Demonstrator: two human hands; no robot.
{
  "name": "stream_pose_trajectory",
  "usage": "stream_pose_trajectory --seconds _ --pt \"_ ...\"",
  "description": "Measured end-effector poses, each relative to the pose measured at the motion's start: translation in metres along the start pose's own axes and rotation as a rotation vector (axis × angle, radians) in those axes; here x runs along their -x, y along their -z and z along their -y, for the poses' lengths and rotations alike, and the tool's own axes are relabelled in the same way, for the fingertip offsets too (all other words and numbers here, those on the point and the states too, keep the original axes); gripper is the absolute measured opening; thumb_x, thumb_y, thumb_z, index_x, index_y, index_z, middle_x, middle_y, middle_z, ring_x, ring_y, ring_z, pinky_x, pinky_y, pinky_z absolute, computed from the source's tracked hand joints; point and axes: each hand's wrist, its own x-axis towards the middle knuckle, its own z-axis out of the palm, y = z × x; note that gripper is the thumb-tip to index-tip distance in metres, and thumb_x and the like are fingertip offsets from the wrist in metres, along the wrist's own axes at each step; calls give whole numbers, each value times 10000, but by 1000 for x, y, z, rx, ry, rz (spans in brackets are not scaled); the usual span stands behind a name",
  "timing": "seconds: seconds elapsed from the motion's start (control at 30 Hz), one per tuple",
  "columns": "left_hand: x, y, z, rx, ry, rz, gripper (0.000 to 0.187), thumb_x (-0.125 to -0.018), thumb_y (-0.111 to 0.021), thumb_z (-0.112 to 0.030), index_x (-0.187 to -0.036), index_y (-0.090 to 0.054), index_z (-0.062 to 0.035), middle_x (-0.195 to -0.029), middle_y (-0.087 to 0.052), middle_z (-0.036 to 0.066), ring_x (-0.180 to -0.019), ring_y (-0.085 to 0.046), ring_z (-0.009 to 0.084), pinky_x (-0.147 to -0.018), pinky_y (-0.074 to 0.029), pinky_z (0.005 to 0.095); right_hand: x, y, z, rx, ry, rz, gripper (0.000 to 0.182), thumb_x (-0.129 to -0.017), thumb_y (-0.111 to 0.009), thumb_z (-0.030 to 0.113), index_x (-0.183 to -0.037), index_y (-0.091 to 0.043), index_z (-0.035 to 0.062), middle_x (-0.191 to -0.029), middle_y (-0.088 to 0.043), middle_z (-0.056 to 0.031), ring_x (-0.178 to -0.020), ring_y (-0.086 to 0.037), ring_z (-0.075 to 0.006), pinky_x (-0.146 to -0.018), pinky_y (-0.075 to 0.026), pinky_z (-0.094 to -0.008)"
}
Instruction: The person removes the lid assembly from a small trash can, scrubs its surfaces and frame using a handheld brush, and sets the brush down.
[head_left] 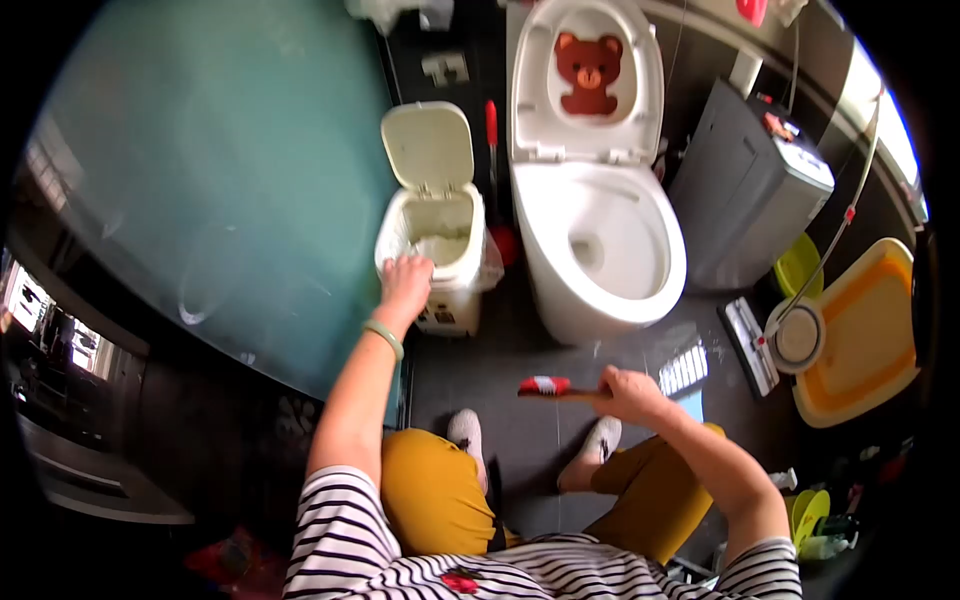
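Observation:
My left hand is at the front rim of a white trash bin, its fingers curled over the edge by the plastic liner. The bin's lid stands raised at the back, and pale crumpled material lies inside. In my right hand is a wooden-handled brush, held level above the floor. Its red and white head points left; the bristles are not clear. Just beyond it stands a white toilet with its lid up and a brown bear sticker on the lid.
A red-handled plunger stands between bin and toilet. To the right are a grey washing machine, a floor squeegee and a white and orange basin. A green glass panel borders the left. Dark tiles lie underfoot.

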Motion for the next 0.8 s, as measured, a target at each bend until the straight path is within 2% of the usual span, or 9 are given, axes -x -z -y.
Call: stream_pose_trajectory --seconds 0.1,0.23,0.27,0.43,0.63,0.8 --pt "-8 8 3 -16 2 -22 204 -704 -705 -122 -876 -599 -103 -965 -606 46 -986 -550 248 -920 -368 460 26 14 16 -18 -32 -61 298 -739 -591 290 -898 -569 39 -804 -635 -181 -811 -617 -351 -751 -484 -413" --pt "-16 20 9 -59 -31 74 219 -705 -708 -128 -894 -600 -112 -968 -610 40 -995 -548 244 -980 -322 511 44 10 12 -113 -110 -88 323 -739 -609 315 -908 -569 42 -830 -638 -175 -826 -615 -348 -750 -486 -406" --pt "-19 22 12 -35 -57 44 222 -710 -708 -140 -903 -599 -119 -966 -609 35 -1002 -544 244 -990 -313 513 46 11 10 -119 -109 -84 323 -739 -609 315 -908 -569 42 -830 -638 -175 -826 -615 -348 -750 -486 -406" --pt "-31 58 24 91 -98 75 230 -727 -707 -193 -925 -599 -148 -966 -612 18 -1030 -535 234 -919 -344 430 55 16 18 -142 -104 -107 316 -744 -627 285 -931 -576 36 -856 -644 -167 -842 -616 -341 -770 -482 -395" --pt "-55 82 40 213 -27 100 221 -717 -688 -233 -922 -616 -189 -971 -629 -12 -1019 -529 221 -909 -341 425 48 7 7 -233 -157 -38 323 -730 -647 270 -933 -586 26 -870 -644 -162 -855 -617 -324 -778 -483 -379" --pt "-76 98 51 288 -23 120 245 -703 -684 -224 -938 -635 -177 -981 -646 -6 -1008 -539 221 -902 -360 412 40 5 3 -275 -156 -19 317 -730 -645 266 -924 -589 21 -866 -645 -158 -852 -618 -319 -778 -483 -378"
